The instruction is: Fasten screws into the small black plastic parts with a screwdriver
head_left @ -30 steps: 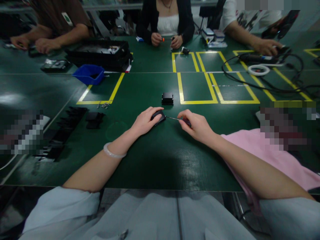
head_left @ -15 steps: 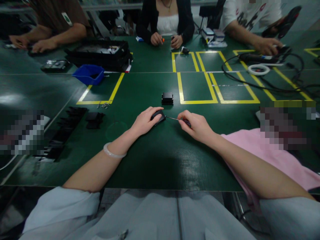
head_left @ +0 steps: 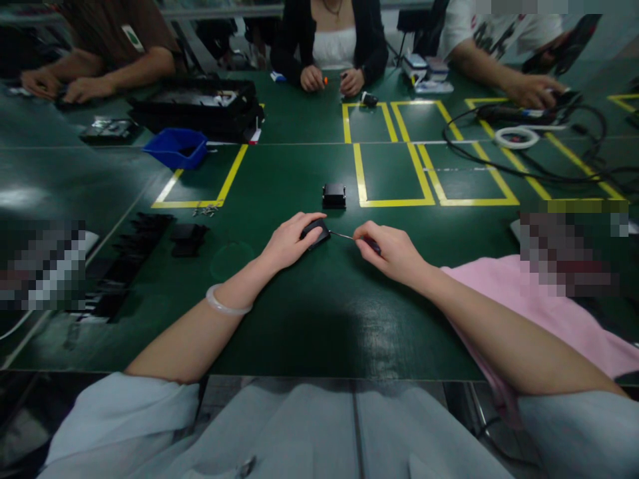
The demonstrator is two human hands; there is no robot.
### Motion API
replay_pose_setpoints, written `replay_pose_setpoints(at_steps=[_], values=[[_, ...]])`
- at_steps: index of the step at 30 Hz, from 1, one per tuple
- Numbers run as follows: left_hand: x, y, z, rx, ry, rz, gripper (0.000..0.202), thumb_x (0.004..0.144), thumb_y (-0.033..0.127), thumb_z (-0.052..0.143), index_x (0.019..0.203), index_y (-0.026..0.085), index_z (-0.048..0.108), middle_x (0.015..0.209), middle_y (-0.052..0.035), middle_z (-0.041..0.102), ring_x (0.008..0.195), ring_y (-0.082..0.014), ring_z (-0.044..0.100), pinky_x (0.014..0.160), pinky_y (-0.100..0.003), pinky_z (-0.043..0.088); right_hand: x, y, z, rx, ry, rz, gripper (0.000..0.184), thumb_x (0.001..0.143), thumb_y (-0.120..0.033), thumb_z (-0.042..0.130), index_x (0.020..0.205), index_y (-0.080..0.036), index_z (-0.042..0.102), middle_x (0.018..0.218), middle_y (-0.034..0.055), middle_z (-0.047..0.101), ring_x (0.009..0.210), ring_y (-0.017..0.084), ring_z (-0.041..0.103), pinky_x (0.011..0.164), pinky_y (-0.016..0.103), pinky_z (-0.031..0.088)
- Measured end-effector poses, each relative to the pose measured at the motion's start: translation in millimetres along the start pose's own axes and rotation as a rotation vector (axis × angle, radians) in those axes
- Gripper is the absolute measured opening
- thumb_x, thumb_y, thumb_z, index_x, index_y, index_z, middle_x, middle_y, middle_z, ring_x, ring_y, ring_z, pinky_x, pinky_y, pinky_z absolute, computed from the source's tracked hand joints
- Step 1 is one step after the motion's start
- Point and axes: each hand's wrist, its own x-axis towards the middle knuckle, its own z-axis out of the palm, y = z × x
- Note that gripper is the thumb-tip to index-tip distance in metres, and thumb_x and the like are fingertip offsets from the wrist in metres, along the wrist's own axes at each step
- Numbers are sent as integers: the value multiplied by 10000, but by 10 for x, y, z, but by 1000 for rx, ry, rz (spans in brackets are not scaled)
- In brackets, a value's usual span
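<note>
On the green table, my left hand [head_left: 294,241] is closed around a small black plastic block [head_left: 317,233], thumb on the near side and fingers over the far side. My right hand [head_left: 392,247] grips the dark handle of a screwdriver [head_left: 342,235]. Its thin metal shaft points left, and the tip meets the right end of the block; the exact contact point is too small to make out. Just beyond my hands sits another black block [head_left: 334,195] with shiny bits at its sides.
Small screws [head_left: 206,210] lie left of centre, near a blue bin [head_left: 177,148]. Black parts [head_left: 188,238] sit at the left, and a pink cloth [head_left: 499,286] hangs over the right front edge. Cables [head_left: 529,163] lie at the back right. Co-workers' hands [head_left: 312,78] are across the table.
My right hand has shifted very slightly to the left on the screwdriver. My left hand and the block stay in place.
</note>
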Motion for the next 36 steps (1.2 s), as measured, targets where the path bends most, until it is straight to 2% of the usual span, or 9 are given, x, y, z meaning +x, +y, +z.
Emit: replay_pose_setpoints(at_steps=[12, 19, 25, 30, 33, 36], values=[[0, 1, -2, 3, 1, -1, 493, 1025, 499, 389, 1381, 223, 591, 1235, -84, 646, 1135, -264, 618, 995, -401, 463, 4, -12, -7, -4, -28, 4, 187, 969, -304, 427, 993, -206, 585, 820, 41, 654, 685, 171, 577, 667, 281, 377], [-3, -9, 5, 2, -9, 4, 496, 1025, 494, 397, 1387, 214, 588, 1221, -84, 647, 1122, -260, 621, 979, -391, 465, 7, -6, -30, 43, 0, 68, 236, 995, -380, 411, 1035, -198, 556, 699, 4, 568, 626, 171, 545, 645, 284, 372], [0, -20, 8, -1, 10, -3, 493, 1025, 488, 401, 1381, 210, 596, 1207, -83, 646, 1115, -260, 622, 973, -387, 464, -6, 5, 1, 41, 67, 16, 172, 972, -325, 458, 1068, -201, 531, 826, 42, 647, 707, 184, 612, 666, 283, 397], [2, 0, 9, 4, -2, 7, 496, 1021, 484, 406, 1386, 204, 591, 1228, -88, 642, 1125, -261, 618, 978, -389, 465, -5, 5, -9, 53, 47, 63, 229, 991, -393, 440, 1065, -201, 542, 784, 42, 640, 681, 204, 619, 671, 306, 421], [4, 5, 9, 11, -6, 10, 503, 1022, 488, 402, 1392, 201, 587, 1226, -89, 640, 1120, -261, 620, 976, -389, 465, -7, -6, -16, 39, 59, 57, 216, 991, -364, 424, 1055, -198, 547, 770, 41, 637, 671, 205, 624, 662, 307, 423], [4, 9, 3, 11, -7, 9, 507, 1022, 490, 398, 1394, 199, 583, 1225, -91, 640, 1119, -262, 619, 981, -392, 464, -11, -17, -12, 37, 90, 28, 185, 974, -319, 446, 1074, -198, 544, 847, 61, 672, 731, 210, 659, 678, 302, 437]])
